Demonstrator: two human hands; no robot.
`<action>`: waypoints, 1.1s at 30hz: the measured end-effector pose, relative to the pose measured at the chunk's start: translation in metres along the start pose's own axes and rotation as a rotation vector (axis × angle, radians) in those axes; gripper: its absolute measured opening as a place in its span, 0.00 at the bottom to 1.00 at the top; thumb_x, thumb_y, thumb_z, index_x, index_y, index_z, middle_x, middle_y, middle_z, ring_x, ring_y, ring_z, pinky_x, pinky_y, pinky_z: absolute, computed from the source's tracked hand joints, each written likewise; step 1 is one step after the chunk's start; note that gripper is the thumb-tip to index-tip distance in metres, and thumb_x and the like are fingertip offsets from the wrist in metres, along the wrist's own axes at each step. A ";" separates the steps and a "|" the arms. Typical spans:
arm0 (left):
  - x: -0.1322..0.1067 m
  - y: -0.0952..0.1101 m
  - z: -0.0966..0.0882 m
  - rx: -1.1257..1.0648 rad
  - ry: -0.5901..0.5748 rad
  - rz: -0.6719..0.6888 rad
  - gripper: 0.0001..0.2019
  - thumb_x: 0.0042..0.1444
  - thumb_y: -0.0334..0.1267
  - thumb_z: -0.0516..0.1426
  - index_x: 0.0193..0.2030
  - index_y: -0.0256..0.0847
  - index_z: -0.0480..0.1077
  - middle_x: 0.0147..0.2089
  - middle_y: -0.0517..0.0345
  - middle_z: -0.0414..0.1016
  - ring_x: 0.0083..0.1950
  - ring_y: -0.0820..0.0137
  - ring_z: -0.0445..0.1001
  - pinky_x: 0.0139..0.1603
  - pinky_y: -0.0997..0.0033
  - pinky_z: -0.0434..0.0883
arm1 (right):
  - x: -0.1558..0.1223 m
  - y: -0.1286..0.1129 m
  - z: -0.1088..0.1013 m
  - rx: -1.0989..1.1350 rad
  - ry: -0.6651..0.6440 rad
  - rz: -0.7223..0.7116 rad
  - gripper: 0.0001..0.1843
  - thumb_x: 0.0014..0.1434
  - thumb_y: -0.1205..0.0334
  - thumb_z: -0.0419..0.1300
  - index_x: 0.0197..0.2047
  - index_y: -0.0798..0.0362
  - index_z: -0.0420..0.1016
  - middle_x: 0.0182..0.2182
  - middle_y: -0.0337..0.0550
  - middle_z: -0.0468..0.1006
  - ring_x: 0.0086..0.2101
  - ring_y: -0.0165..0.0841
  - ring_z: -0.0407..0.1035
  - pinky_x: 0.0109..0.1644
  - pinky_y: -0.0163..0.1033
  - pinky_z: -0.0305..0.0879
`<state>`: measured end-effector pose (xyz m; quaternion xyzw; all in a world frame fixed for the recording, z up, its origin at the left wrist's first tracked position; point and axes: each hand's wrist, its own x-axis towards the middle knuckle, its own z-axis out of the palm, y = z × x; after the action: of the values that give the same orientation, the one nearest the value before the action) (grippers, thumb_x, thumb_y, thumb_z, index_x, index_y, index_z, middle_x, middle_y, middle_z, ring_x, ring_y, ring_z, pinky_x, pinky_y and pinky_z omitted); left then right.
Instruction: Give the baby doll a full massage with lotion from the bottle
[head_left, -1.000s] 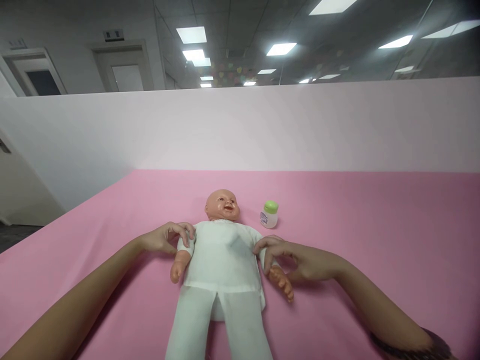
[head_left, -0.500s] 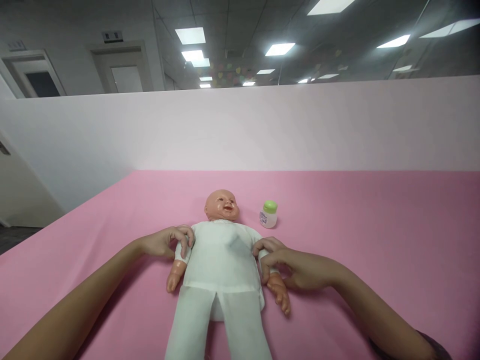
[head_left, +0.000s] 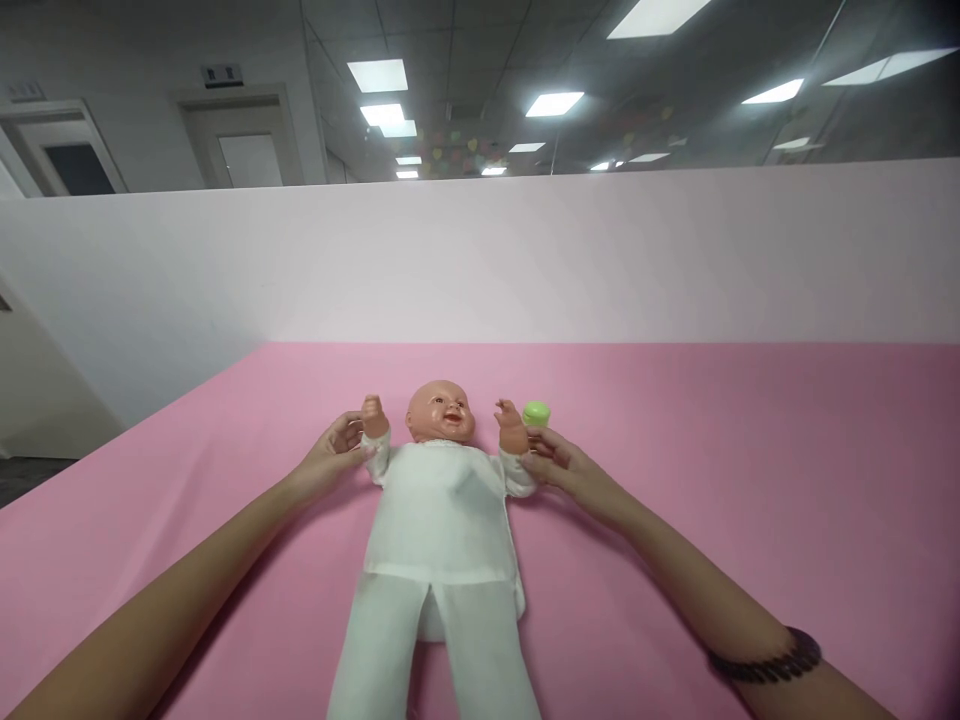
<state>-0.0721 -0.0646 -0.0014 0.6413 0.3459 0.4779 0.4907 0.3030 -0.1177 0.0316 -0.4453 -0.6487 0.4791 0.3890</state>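
A baby doll (head_left: 442,500) in a white shirt and white trousers lies on its back on the pink tabletop (head_left: 712,460), head away from me. Both of its arms are raised beside its head. My left hand (head_left: 334,455) grips the doll's arm on the left, fingers closed round the sleeve end. My right hand (head_left: 559,465) pinches the doll's arm on the right at the wrist. A small white bottle with a green cap (head_left: 536,413) stands just behind my right hand, mostly hidden by the doll's hand and my fingers.
A pale pink partition wall (head_left: 600,250) rises along the far edge of the table. The pink surface drops off at the left edge (head_left: 135,430). A dark bead bracelet (head_left: 765,662) circles my right wrist.
Both hands have swung the doll's arms from beside its body up to either side of its head. My hands moved away from me with them.
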 end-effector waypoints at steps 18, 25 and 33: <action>-0.003 -0.018 0.021 0.788 0.135 0.060 0.26 0.67 0.47 0.46 0.71 0.46 0.54 0.53 0.50 0.72 0.52 0.58 0.70 0.53 0.57 0.65 | 0.015 0.032 0.022 -0.251 0.235 0.034 0.32 0.64 0.42 0.53 0.68 0.42 0.56 0.55 0.44 0.73 0.50 0.40 0.71 0.55 0.47 0.68; 0.001 -0.015 0.018 1.015 0.087 -0.015 0.25 0.67 0.46 0.43 0.68 0.47 0.60 0.38 0.54 0.74 0.45 0.56 0.70 0.48 0.56 0.62 | 0.017 0.032 0.024 -0.397 0.221 0.086 0.38 0.64 0.39 0.52 0.72 0.45 0.53 0.59 0.47 0.71 0.54 0.45 0.69 0.60 0.51 0.63; 0.003 -0.014 0.016 1.108 0.044 -0.076 0.25 0.67 0.47 0.40 0.68 0.50 0.60 0.45 0.51 0.74 0.51 0.53 0.69 0.54 0.51 0.59 | 0.017 0.034 0.022 -0.390 0.208 0.096 0.38 0.63 0.39 0.53 0.71 0.43 0.54 0.62 0.46 0.67 0.58 0.45 0.66 0.62 0.51 0.63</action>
<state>-0.0552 -0.0628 -0.0152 0.7804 0.5786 0.2196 0.0898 0.2846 -0.1025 -0.0054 -0.5895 -0.6634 0.3141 0.3372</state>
